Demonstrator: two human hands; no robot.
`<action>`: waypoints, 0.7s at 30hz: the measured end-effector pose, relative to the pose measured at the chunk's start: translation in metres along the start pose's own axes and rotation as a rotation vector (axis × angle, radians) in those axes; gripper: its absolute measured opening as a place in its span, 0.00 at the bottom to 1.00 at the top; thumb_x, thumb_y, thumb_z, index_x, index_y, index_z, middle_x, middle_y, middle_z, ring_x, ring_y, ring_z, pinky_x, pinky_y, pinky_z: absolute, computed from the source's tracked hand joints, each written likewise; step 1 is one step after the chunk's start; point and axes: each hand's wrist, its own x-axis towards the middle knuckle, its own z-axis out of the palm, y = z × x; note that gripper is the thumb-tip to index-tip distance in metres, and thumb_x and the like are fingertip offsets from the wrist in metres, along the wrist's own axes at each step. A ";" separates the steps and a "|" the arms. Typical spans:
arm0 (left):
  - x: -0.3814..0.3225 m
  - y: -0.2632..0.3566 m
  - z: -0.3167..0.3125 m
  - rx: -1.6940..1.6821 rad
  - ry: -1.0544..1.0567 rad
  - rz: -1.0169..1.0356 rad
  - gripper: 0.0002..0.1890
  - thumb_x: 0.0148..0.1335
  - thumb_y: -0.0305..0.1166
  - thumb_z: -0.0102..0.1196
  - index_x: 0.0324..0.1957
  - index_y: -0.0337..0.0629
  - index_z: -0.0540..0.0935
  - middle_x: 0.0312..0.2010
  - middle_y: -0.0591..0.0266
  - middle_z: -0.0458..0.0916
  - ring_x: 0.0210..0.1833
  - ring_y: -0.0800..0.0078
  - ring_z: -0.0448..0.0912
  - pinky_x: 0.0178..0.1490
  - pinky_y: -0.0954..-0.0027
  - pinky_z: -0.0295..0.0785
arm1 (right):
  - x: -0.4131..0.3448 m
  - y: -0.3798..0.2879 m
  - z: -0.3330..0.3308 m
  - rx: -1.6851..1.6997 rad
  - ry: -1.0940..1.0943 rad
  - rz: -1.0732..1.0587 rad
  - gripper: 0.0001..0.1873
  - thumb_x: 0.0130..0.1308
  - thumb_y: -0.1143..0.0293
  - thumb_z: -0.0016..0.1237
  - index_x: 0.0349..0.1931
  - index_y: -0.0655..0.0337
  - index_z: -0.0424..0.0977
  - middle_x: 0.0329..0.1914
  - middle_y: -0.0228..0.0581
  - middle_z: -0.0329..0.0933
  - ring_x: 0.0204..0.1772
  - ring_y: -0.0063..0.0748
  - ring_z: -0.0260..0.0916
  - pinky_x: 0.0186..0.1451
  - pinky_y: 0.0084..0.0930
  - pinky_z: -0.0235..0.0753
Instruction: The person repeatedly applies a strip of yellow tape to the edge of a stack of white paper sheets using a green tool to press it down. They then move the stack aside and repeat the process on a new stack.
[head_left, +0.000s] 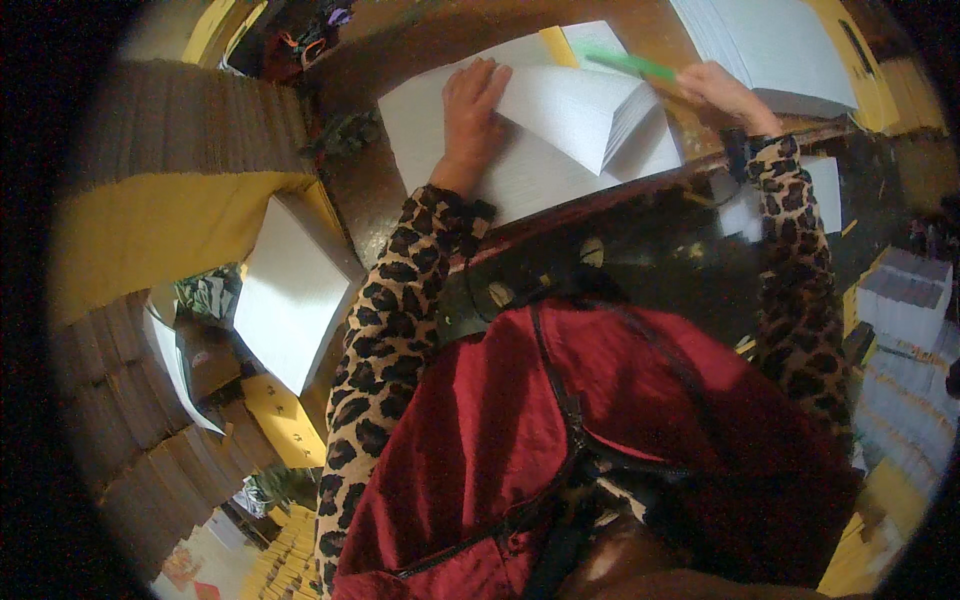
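Note:
My left hand (475, 112) presses flat on a sheaf of white paper (525, 161) that lies on a brown wooden table (375, 217). Part of the sheaf is folded over, its layered edges curling up at the right. In my right hand (716, 94) is a long green tool (630, 63), blurred, whose kind I cannot tell. It reaches left over the far part of the paper. A yellow strip (556, 46) lies by the far edge of the sheaf, beside the green tool's tip.
A thick stack of white sheets (787, 45) lies at the upper right. Another white stack (289, 292) is at the left, near tall piles of brown-edged sheets (202, 120) and yellow paper (172, 225). White bundles (900, 292) stand at the right. Dark clutter (304, 45) sits at the upper left.

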 end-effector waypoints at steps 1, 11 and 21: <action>0.001 -0.001 0.000 0.013 -0.001 0.019 0.34 0.35 0.13 0.51 0.53 0.43 0.75 0.54 0.52 0.73 0.59 0.52 0.69 0.62 0.49 0.60 | -0.008 0.017 -0.003 -0.051 -0.089 0.080 0.12 0.61 0.65 0.43 0.19 0.57 0.70 0.14 0.23 0.63 0.20 0.17 0.60 0.23 0.18 0.60; -0.001 0.003 0.001 -0.012 0.010 -0.013 0.30 0.40 0.13 0.50 0.52 0.39 0.74 0.53 0.52 0.74 0.60 0.52 0.69 0.64 0.49 0.59 | -0.064 0.032 0.188 0.446 -0.205 0.090 0.15 0.64 0.63 0.46 0.19 0.59 0.71 0.17 0.22 0.65 0.20 0.18 0.58 0.21 0.23 0.60; 0.003 0.003 0.007 0.027 0.036 0.008 0.28 0.41 0.13 0.51 0.50 0.40 0.75 0.53 0.50 0.73 0.58 0.52 0.70 0.62 0.50 0.62 | 0.004 -0.089 0.312 0.008 -0.429 -0.649 0.14 0.60 0.66 0.44 0.28 0.69 0.75 0.24 0.55 0.73 0.29 0.51 0.70 0.37 0.39 0.72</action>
